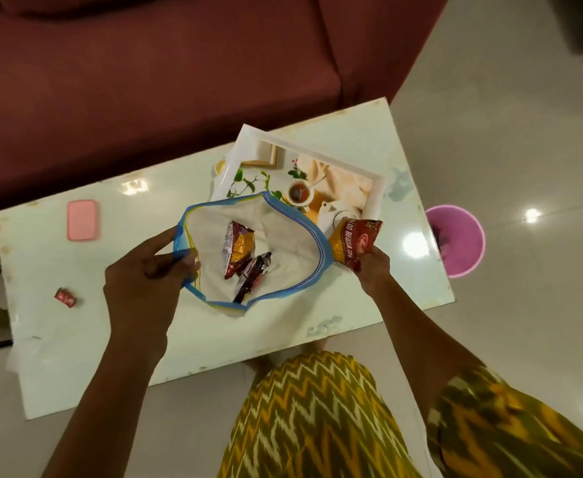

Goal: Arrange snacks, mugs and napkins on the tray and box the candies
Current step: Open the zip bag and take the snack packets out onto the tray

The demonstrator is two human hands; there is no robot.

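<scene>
Two hands work over the pale glossy counter (369, 139). Beyond both grips lies the white picture-printed tray (348, 188). The left hand (145, 270) pinches the blue-rimmed clear zip bag (283, 274), two snack packets (240, 248) inside; the right hand (374, 267) clamps a red-yellow snack packet (350, 241) beside the bag.

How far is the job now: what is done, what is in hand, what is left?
Done: almost nothing; the tray holds no real items. In hand: the left hand holds the zip bag open, and the right hand holds a red snack packet outside it. Left: two packets remain in the bag; a red candy lies unboxed beside the pink box.
</scene>
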